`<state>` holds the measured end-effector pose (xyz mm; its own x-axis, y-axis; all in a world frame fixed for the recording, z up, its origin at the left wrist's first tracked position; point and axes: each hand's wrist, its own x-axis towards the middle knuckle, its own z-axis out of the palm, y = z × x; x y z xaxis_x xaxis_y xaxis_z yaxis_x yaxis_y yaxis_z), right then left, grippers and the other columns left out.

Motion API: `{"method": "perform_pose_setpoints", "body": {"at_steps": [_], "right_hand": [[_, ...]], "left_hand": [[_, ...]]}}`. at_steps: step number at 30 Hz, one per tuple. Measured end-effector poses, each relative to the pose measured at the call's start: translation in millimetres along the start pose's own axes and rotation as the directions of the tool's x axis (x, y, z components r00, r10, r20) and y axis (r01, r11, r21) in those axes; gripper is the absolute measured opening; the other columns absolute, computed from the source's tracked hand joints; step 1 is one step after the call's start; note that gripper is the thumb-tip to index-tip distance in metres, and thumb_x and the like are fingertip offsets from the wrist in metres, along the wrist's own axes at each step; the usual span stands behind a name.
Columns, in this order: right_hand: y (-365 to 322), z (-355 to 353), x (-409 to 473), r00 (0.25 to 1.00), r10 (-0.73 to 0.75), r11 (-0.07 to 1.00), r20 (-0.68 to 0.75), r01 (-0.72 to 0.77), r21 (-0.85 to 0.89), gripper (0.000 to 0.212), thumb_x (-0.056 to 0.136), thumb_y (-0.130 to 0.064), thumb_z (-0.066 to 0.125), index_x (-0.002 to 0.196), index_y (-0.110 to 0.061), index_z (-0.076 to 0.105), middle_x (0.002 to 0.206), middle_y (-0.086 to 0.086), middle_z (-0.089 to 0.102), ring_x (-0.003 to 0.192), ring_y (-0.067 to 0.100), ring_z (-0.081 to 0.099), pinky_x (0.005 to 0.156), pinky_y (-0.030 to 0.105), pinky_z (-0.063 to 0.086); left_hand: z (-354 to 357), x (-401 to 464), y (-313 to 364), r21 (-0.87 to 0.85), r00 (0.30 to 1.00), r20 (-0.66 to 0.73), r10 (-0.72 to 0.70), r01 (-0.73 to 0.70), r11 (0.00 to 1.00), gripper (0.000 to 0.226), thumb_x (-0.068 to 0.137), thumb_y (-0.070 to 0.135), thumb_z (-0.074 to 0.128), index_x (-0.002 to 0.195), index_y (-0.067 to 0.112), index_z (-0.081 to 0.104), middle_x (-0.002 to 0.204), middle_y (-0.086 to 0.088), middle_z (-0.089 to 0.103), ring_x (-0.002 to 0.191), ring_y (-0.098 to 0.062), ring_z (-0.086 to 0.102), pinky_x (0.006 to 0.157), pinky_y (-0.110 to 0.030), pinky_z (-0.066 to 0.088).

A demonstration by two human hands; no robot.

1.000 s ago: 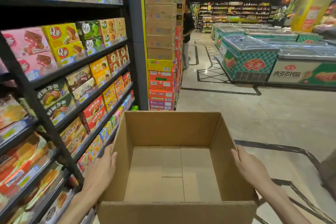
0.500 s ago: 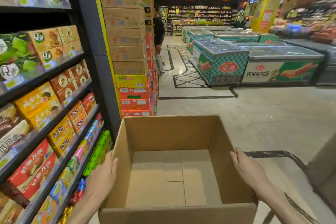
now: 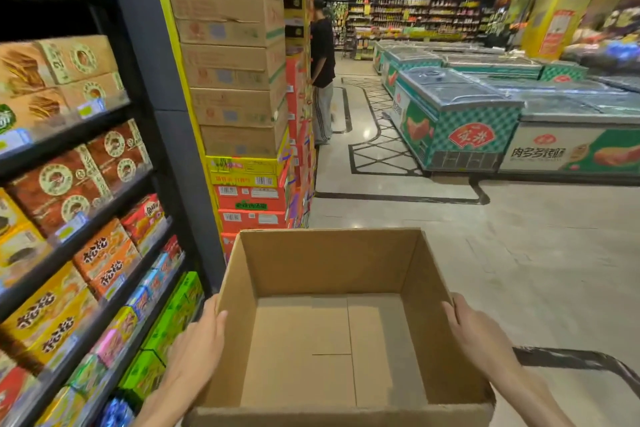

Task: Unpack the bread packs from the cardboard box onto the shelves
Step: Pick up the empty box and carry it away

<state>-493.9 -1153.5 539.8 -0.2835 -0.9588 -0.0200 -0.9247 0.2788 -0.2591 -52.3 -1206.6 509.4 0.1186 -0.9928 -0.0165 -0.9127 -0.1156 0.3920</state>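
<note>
Shelves (image 3: 79, 163) packed with snack boxes run along the left, ending at a tall stack of cartons (image 3: 235, 80). Chest freezers (image 3: 460, 114) line the far side of the pale floor (image 3: 485, 236), and a person in a dark top (image 3: 322, 55) stands beyond the stack. The cardboard box (image 3: 332, 263) is carried open-topped in front, nothing inside but its bare bottom flaps. The left hand (image 3: 197, 347) lies flat against its left wall, fingers straight; the right hand (image 3: 478, 336) presses the right wall likewise.
</note>
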Motion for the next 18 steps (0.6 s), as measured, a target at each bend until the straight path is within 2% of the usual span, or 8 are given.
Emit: {"method": "perform_pose_setpoints", "body": {"at_steps": [5,6,8,10,14,15,17,18], "right_hand": [[-41,24,137,0.992,-0.116,0.991,0.038,0.119,-0.065,0.031,0.109,-0.045,0.027,0.117,-0.024,0.048,0.079,-0.002,0.069,0.071,0.022,0.068,0.069,0.039,0.057],[-41,23,141,0.993,-0.107,0.993,0.048,0.109,-0.046,0.032,0.109,-0.046,0.027,0.115,-0.024,0.049,0.077,-0.003,0.069,0.07,0.021,0.069,0.069,0.04,0.057],[-81,49,206,0.972,-0.23,0.971,0.054,0.233,-0.048,0.034,0.108,-0.047,0.026,0.114,-0.024,0.05,0.078,-0.003,0.07,0.068,0.021,0.068,0.068,0.041,0.057],[-110,61,236,0.955,-0.278,0.959,0.104,0.282,-0.025,0.03,0.108,-0.046,0.027,0.115,-0.026,0.048,0.086,-0.001,0.072,0.07,0.022,0.064,0.068,0.039,0.054],[-188,102,308,0.897,-0.396,0.913,0.197,0.408,-0.024,0.03,0.107,-0.048,0.027,0.113,-0.026,0.048,0.087,0.001,0.072,0.082,0.029,0.071,0.074,0.043,0.056],[-191,99,311,0.896,-0.386,0.918,0.219,0.396,0.0,0.03,0.107,-0.048,0.027,0.112,-0.026,0.048,0.087,0.001,0.072,0.082,0.028,0.071,0.074,0.045,0.056],[-241,133,350,0.836,-0.489,0.867,0.249,0.496,0.036,0.027,0.108,-0.048,0.029,0.112,-0.028,0.046,0.09,0.002,0.073,0.084,0.029,0.072,0.075,0.045,0.056],[-244,130,350,0.831,-0.495,0.865,0.253,0.498,0.059,0.025,0.108,-0.048,0.03,0.112,-0.029,0.046,0.093,0.004,0.074,0.088,0.03,0.072,0.075,0.043,0.054]], "left_hand": [[16,76,-10,-0.038,0.986,-0.016,-0.164,0.163,0.986,0.042,0.11,0.044,0.025,0.149,0.03,0.03,0.103,-0.005,0.075,0.093,-0.031,0.073,0.074,-0.037,0.053],[14,77,-6,-0.046,0.987,-0.012,-0.163,0.162,0.986,0.042,0.11,0.044,0.025,0.15,0.029,0.03,0.103,-0.005,0.074,0.094,-0.031,0.073,0.073,-0.037,0.052],[18,105,-26,-0.079,0.962,-0.035,-0.272,0.269,0.96,0.044,0.11,0.044,0.024,0.151,0.028,0.03,0.092,0.001,0.07,0.086,-0.028,0.071,0.07,-0.036,0.05],[20,119,-45,-0.113,0.937,-0.036,-0.349,0.343,0.933,0.047,0.109,0.047,0.022,0.151,0.028,0.031,0.091,0.002,0.07,0.082,-0.024,0.071,0.072,-0.037,0.056],[27,137,-88,-0.169,0.842,-0.05,-0.537,0.523,0.836,0.052,0.108,0.05,0.017,0.155,0.031,0.029,0.124,-0.005,0.071,0.107,-0.029,0.071,0.079,-0.038,0.054],[22,138,-80,-0.165,0.846,-0.043,-0.531,0.518,0.839,0.053,0.109,0.05,0.016,0.155,0.029,0.03,0.127,-0.007,0.07,0.112,-0.031,0.069,0.08,-0.039,0.051],[27,145,-102,-0.179,0.764,-0.029,-0.645,0.631,0.755,0.053,0.11,0.046,0.016,0.154,0.022,0.032,0.136,-0.012,0.066,0.125,-0.035,0.062,0.094,-0.043,0.048],[24,148,-100,-0.182,0.759,-0.011,-0.65,0.638,0.748,0.053,0.111,0.045,0.017,0.154,0.02,0.032,0.141,-0.014,0.063,0.131,-0.036,0.058,0.101,-0.044,0.045]]}}
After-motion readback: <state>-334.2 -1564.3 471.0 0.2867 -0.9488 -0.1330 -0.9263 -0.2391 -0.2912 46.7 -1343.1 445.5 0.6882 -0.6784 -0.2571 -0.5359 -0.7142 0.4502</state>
